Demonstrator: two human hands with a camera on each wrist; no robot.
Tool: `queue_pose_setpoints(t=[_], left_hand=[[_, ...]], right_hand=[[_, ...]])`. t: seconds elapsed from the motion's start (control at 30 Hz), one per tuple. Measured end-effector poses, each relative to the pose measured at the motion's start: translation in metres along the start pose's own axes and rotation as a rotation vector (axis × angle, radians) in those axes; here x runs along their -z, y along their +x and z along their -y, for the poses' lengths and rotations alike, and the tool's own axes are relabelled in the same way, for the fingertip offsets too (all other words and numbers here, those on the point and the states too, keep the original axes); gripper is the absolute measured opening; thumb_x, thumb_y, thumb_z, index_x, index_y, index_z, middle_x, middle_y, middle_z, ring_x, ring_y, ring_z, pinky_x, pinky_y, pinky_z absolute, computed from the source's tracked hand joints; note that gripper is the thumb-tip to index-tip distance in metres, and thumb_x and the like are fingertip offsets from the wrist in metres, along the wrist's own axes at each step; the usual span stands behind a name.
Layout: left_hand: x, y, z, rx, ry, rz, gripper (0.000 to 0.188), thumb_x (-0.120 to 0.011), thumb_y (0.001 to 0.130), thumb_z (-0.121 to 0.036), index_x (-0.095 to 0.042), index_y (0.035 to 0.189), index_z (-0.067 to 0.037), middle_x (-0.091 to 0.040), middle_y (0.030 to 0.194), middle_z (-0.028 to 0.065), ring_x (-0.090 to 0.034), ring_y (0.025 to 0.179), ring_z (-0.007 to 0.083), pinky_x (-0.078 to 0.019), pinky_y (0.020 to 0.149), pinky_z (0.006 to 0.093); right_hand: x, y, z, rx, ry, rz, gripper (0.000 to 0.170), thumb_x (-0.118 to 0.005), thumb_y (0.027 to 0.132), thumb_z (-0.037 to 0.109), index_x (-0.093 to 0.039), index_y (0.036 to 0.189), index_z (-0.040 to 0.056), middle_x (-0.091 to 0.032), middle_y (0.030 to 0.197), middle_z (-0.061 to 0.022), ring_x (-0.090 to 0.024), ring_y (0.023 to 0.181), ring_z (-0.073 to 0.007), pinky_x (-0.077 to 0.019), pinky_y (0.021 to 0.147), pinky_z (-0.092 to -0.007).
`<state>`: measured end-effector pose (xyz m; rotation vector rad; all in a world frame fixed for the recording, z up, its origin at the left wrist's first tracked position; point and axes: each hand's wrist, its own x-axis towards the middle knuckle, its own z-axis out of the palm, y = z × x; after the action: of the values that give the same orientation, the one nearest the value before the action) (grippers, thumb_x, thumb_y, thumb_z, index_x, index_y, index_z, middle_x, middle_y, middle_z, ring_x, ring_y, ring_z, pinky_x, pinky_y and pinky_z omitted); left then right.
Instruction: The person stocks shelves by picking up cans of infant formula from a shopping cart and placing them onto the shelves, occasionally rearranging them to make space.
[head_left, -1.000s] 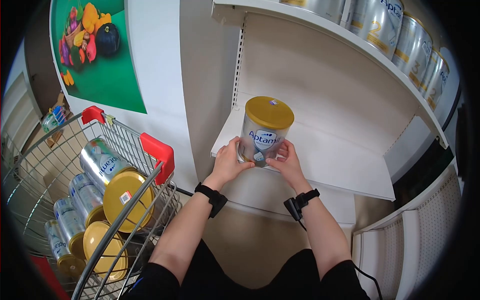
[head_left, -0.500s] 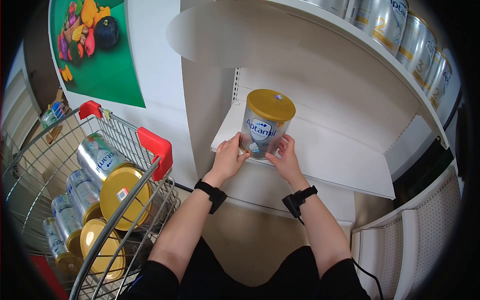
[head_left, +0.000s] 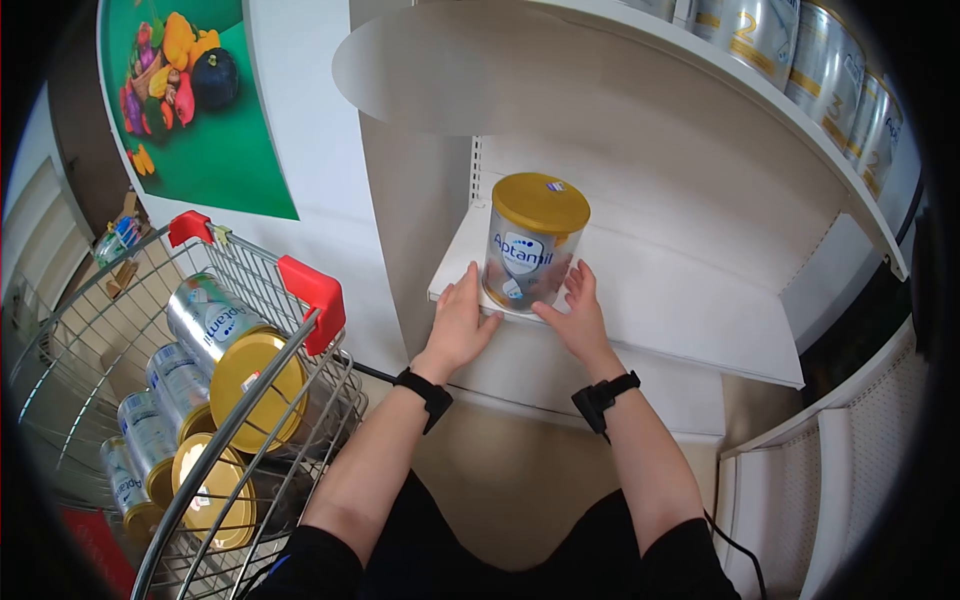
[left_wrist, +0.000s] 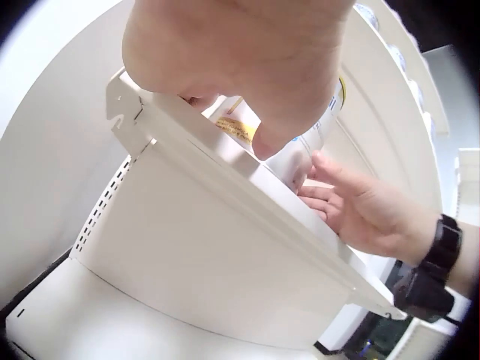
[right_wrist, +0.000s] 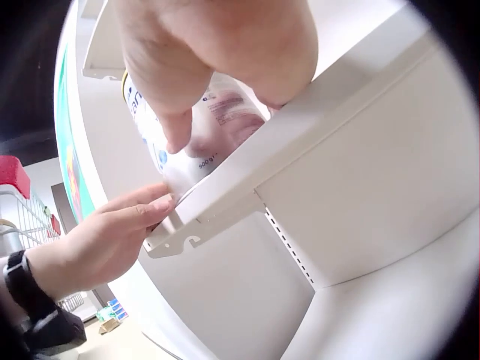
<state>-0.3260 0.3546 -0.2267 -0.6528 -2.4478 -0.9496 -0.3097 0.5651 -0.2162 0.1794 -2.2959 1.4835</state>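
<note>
Clearly, in the head view, the main danger is at the shelf's front edge: the Aptamil can (head_left: 533, 245) stands upright on the shelf (head_left: 690, 320) between the two hands, its base close to that edge. If a thumb or fingertip drags on it as a hand pulls away, it could slide or tip toward the person. The left hand (head_left: 460, 325) lies just beside the can's left side, its fingers fairly straight and the thumb well apart from them. The right hand (head_left: 582, 318) is spread on the other side, its fingers slightly bent, not wrapped round. Past the left hand, farther left, a cart (head_left: 312, 300) holds other cans (head_left: 232, 375).

From the left wrist, the left hand covers part of the can, so I cannot tell whether its thumb touches. Across from it, the right hand's fingers are loosely spread at the can's lower part, apparently in light contact; an uneven push there might turn it.

From the right wrist, the right thumb hangs in front of the can, contact uncertain. Opposite, the left hand's extended fingers and thumb reach its base beside the shelf lip, where they could catch and nudge it.
</note>
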Motion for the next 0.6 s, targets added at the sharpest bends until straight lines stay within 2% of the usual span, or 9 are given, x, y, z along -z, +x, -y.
queue_pose_setpoints(t=[0.07,0.17,0.23,0.27,0.33,0.37,0.47,0.5,0.6], left_hand=[[0.007,-0.003,-0.004,0.04,-0.018,0.027,0.084,-0.067,0.083,-0.025,-0.02,0.144,0.01,-0.052,0.126,0.0254,-0.051,0.115,0.0361,-0.0288,0.109,0.0462],[0.013,-0.007,-0.021,0.179,-0.157,0.022,0.078,-0.067,0.082,-0.018,-0.025,0.143,0.007,-0.051,0.127,0.0257,-0.05,0.116,0.038,-0.0308,0.108,0.0447],[0.018,-0.016,-0.05,0.167,-0.046,-0.267,0.07,-0.065,0.081,-0.01,-0.031,0.14,0.005,-0.051,0.126,0.0252,-0.05,0.117,0.0394,-0.0333,0.107,0.0435],[0.021,-0.016,-0.071,0.144,-0.086,-0.337,0.062,-0.063,0.08,-0.004,-0.036,0.136,0.004,-0.05,0.127,0.0244,-0.047,0.121,0.0404,-0.0346,0.106,0.0441],[0.036,-0.01,-0.115,0.172,-0.331,-0.333,0.059,-0.061,0.073,0.001,-0.043,0.129,0.002,-0.051,0.127,0.0227,-0.048,0.12,0.0403,-0.0386,0.103,0.0452],[0.047,-0.004,-0.132,0.187,-0.407,-0.277,0.056,-0.062,0.074,0.001,-0.045,0.128,0.0,-0.049,0.13,0.0213,-0.045,0.124,0.0386,-0.0347,0.107,0.0434],[0.117,0.024,-0.191,0.206,-0.455,-0.372,0.037,-0.057,0.075,0.001,-0.056,0.112,-0.005,-0.055,0.113,0.016,-0.052,0.109,0.035,-0.0413,0.093,0.0432],[0.145,0.03,-0.201,0.254,-0.438,-0.38,0.037,-0.057,0.075,0.001,-0.056,0.112,-0.005,-0.055,0.113,0.016,-0.052,0.109,0.035,-0.0413,0.093,0.0432],[0.234,0.053,-0.218,0.234,-0.43,-0.447,0.023,-0.054,0.072,-0.001,-0.059,0.094,-0.005,-0.054,0.089,0.0117,-0.053,0.092,0.0319,-0.0413,0.079,0.0421]], right_hand=[[0.002,0.0,0.001,-0.012,0.121,-0.074,0.094,-0.079,0.077,0.02,-0.018,0.145,-0.0003,-0.033,0.144,-0.0207,-0.04,0.131,-0.0321,-0.0382,0.105,-0.0431],[0.011,-0.016,0.025,0.004,0.133,-0.206,0.076,-0.073,0.082,0.016,-0.027,0.141,0.002,-0.036,0.14,-0.0153,-0.043,0.124,-0.0276,-0.0404,0.1,-0.0406],[0.022,-0.028,0.061,0.047,0.099,-0.279,0.061,-0.065,0.085,0.008,-0.033,0.137,0.0037,-0.038,0.138,-0.0128,-0.046,0.118,-0.0245,-0.0419,0.094,-0.0374],[0.028,-0.031,0.074,0.064,0.093,-0.295,0.055,-0.062,0.086,0.004,-0.035,0.134,0.0045,-0.038,0.137,-0.0118,-0.047,0.114,-0.023,-0.0423,0.091,-0.036],[0.041,-0.027,0.113,0.139,0.028,-0.287,0.05,-0.055,0.091,0.008,-0.035,0.136,0.0036,-0.041,0.133,-0.0104,-0.047,0.113,-0.0221,-0.0422,0.092,-0.0343],[0.046,-0.023,0.138,0.156,0.062,-0.28,0.048,-0.054,0.092,0.009,-0.035,0.135,0.0031,-0.042,0.132,-0.0106,-0.047,0.113,-0.0218,-0.0415,0.093,-0.0337],[0.049,-0.015,0.217,0.153,0.123,-0.218,0.046,-0.054,0.092,0.011,-0.036,0.134,0.0032,-0.043,0.13,-0.011,-0.048,0.112,-0.021,-0.04,0.094,-0.0327],[0.047,-0.013,0.239,0.161,0.124,-0.223,0.046,-0.055,0.092,0.011,-0.036,0.133,0.0039,-0.043,0.129,-0.0114,-0.048,0.111,-0.0206,-0.0393,0.094,-0.0323],[0.018,-0.015,0.297,0.094,0.253,-0.017,0.044,-0.054,0.09,0.008,-0.036,0.13,0.003,-0.036,0.134,-0.0113,-0.047,0.107,-0.0199,-0.0406,0.09,-0.0338]])
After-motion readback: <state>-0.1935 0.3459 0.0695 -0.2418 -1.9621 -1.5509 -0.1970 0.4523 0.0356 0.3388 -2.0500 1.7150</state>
